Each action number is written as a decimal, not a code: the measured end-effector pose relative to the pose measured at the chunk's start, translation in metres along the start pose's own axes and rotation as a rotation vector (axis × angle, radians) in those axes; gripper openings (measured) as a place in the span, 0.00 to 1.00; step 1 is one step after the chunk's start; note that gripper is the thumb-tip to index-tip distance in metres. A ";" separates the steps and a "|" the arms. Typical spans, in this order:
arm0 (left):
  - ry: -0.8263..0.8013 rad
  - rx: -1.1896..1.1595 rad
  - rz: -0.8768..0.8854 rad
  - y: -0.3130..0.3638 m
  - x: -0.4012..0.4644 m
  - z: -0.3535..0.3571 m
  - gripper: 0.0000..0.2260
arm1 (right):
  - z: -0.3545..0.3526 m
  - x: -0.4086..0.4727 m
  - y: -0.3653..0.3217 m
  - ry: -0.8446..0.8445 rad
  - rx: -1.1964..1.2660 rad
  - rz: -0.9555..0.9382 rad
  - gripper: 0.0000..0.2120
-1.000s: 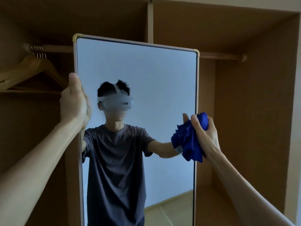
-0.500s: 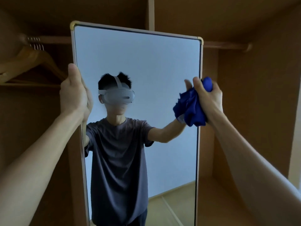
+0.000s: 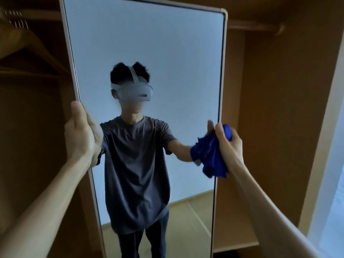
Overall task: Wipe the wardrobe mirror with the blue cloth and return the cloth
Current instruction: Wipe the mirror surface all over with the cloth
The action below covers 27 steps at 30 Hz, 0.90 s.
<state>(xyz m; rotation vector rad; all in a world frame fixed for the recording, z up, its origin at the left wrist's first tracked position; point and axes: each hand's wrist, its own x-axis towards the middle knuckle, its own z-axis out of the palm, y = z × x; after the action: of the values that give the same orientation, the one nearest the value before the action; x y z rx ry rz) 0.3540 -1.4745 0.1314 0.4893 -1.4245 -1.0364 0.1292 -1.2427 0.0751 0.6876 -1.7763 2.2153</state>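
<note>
I see a tall rectangular wardrobe mirror (image 3: 149,53) with a thin pale frame and rounded corners, standing upright inside an open wooden wardrobe (image 3: 279,108). Its glass looks smooth and shows a plain pale wall, a strip of light flooring and the person facing it in a dark T-shirt and a white headset. The blue cloth (image 3: 214,157) is a deep, saturated blue, soft and crumpled into loose folds, pressed against the glass at the mirror's right edge, about halfway down. The right hand (image 3: 229,144) is closed around the bunched cloth, with a rounded lump of it bulging above the knuckles. The left hand (image 3: 80,135) is wrapped around the mirror's left edge, thumb at the front, fingers hidden behind the frame. The wardrobe's panels are flat, matte brown wood. At upper left, wooden hangers (image 3: 28,43) are dim and blurred. The mirror's top and bottom are cut off by the view.
</note>
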 end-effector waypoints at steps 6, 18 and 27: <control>-0.015 0.014 -0.015 -0.008 -0.013 -0.006 0.29 | 0.011 0.032 -0.062 -0.021 0.043 -0.064 0.23; 0.015 -0.028 -0.034 -0.038 -0.027 -0.004 0.33 | -0.020 -0.076 0.122 0.026 -0.065 0.334 0.29; 0.040 -0.082 -0.184 -0.064 -0.073 -0.008 0.18 | -0.025 -0.063 0.103 -0.048 -0.094 0.271 0.30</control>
<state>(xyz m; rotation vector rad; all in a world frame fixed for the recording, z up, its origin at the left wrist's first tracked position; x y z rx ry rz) 0.3552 -1.4499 0.0370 0.5869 -1.3141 -1.2204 0.1322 -1.2365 -0.0486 0.5100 -2.0923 2.2775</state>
